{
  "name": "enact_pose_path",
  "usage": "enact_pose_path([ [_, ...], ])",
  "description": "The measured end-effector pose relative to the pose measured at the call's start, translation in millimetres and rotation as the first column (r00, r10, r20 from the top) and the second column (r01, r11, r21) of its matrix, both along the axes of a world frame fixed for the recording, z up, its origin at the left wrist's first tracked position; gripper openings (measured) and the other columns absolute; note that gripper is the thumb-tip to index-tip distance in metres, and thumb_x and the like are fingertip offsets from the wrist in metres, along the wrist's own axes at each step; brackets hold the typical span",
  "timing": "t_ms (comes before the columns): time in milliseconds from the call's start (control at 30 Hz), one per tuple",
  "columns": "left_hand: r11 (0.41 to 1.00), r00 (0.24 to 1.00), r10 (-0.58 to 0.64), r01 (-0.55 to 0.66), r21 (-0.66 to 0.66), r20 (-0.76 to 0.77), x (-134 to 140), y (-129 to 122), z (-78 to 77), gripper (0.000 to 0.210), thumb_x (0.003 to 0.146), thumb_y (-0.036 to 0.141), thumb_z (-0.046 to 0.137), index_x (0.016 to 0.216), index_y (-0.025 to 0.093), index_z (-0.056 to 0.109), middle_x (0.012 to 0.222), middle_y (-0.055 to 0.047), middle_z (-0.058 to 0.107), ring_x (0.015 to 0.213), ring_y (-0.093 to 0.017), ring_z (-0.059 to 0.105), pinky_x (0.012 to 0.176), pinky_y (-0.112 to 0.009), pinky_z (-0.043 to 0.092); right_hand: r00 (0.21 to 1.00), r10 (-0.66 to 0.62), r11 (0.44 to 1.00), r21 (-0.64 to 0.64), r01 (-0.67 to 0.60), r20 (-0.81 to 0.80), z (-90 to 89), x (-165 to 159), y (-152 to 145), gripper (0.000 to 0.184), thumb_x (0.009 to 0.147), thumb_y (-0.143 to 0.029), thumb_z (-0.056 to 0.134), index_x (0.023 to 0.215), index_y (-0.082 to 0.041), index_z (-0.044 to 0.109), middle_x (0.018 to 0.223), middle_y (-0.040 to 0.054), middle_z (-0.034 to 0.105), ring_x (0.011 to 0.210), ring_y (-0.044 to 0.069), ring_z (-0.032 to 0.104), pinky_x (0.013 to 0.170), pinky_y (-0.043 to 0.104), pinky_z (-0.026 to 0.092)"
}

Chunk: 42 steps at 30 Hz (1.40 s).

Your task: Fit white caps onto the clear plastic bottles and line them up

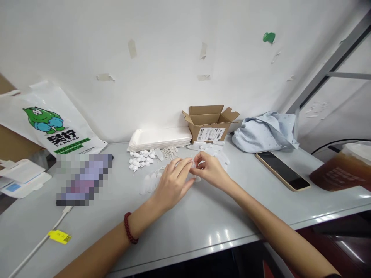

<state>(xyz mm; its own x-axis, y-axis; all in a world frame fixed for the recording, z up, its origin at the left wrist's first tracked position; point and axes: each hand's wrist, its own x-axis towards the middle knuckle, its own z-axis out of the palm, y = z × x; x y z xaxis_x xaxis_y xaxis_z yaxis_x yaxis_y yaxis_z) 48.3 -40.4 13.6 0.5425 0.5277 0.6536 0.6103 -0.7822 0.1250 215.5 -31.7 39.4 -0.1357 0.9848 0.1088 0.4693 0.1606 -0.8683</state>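
Observation:
My left hand [175, 183] and my right hand [210, 170] meet over the middle of the table. Their fingertips close around a small translucent plastic piece [193, 165], mostly hidden by the fingers. The right thumb and index finger pinch it, while the left fingers lean in from the other side. Beside my left hand, several flat translucent pieces [151, 182] with thin string lie in a row. Behind are white knotted bits [140, 159] and a bundle of pale string [170, 153]. More translucent pieces [222, 156] lie beyond my right hand.
At the wall stand a stack of white packets [160, 138] and an open cardboard box [213, 131]. To the right are a blue cloth bag [263, 133], a phone [282, 171] and a drink cup [342, 170]. Leftward lie a blurred-out device [87, 181], its cable [37, 247] and a printed bag [55, 119].

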Motion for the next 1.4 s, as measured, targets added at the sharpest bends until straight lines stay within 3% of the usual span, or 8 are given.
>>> enact_pose_path([
  [400, 0.976, 0.998, -0.057, 0.063, -0.207, 0.034, 40, 21, 18.3, 0.031, 0.079, 0.018, 0.061, 0.109, 0.015, 0.054, 0.116, -0.012, 0.059, 0.115, -0.029, 0.044, 0.092, -0.047, 0.044, 0.989, -0.089, 0.996, -0.003, 0.090, 0.122, 9.8, 28, 16, 0.019, 0.064, -0.029, 0.063, 0.072, -0.019, 0.049, 0.066, -0.0025, 0.057, 0.056, 0.013, 0.056, 0.048, 0.022, 0.038],
  [600, 0.872, 1.000, -0.010, 0.023, -0.489, 0.028, 46, 17, 12.1, 0.028, 0.074, 0.020, 0.063, 0.100, 0.016, 0.053, 0.102, -0.008, 0.060, 0.105, -0.027, 0.047, 0.083, -0.043, 0.048, 0.961, 0.036, 0.988, -0.155, 0.007, 0.273, 5.1, 32, 18, 0.014, 0.065, -0.026, 0.062, 0.063, -0.019, 0.050, 0.050, -0.0024, 0.057, 0.048, 0.012, 0.054, 0.046, 0.023, 0.037],
  [700, 0.831, 1.000, -0.007, 0.007, -0.557, 0.001, 44, 15, 12.5, 0.029, 0.072, 0.023, 0.065, 0.098, 0.018, 0.052, 0.102, -0.009, 0.058, 0.104, -0.027, 0.047, 0.082, -0.042, 0.047, 0.952, 0.095, 0.982, -0.186, -0.041, 0.292, 4.0, 34, 18, 0.018, 0.071, -0.026, 0.056, 0.055, -0.019, 0.051, 0.047, -0.0004, 0.058, 0.047, 0.013, 0.055, 0.045, 0.023, 0.036],
  [833, 0.816, 0.998, -0.027, -0.014, -0.578, -0.063, 41, 14, 18.3, 0.029, 0.071, 0.025, 0.063, 0.096, 0.019, 0.050, 0.101, -0.008, 0.057, 0.103, -0.027, 0.048, 0.081, -0.043, 0.046, 0.956, 0.142, 0.973, -0.212, -0.087, 0.257, 0.6, 36, 19, 0.027, 0.073, -0.019, 0.050, 0.047, -0.019, 0.048, 0.046, 0.0007, 0.059, 0.047, 0.013, 0.057, 0.047, 0.022, 0.040],
  [1233, 0.818, 0.981, -0.137, 0.035, -0.573, -0.136, 33, 17, 24.9, 0.029, 0.073, 0.021, 0.058, 0.100, 0.018, 0.049, 0.111, -0.010, 0.057, 0.108, -0.028, 0.044, 0.087, -0.044, 0.043, 0.980, 0.132, 0.958, -0.272, -0.088, 0.147, -5.5, 31, 22, 0.022, 0.069, -0.010, 0.046, 0.048, -0.019, 0.048, 0.044, -0.0006, 0.058, 0.046, 0.015, 0.061, 0.048, 0.023, 0.046],
  [1400, 0.819, 0.983, -0.138, 0.046, -0.571, -0.119, 21, 14, 31.0, 0.038, 0.078, 0.035, 0.060, 0.110, 0.017, 0.051, 0.114, -0.010, 0.057, 0.111, -0.029, 0.044, 0.089, -0.045, 0.043, 0.976, 0.119, 0.958, -0.279, -0.065, 0.181, -3.5, 32, 21, 0.021, 0.070, -0.010, 0.044, 0.051, -0.018, 0.048, 0.047, 0.0002, 0.058, 0.047, 0.015, 0.060, 0.047, 0.022, 0.044],
])
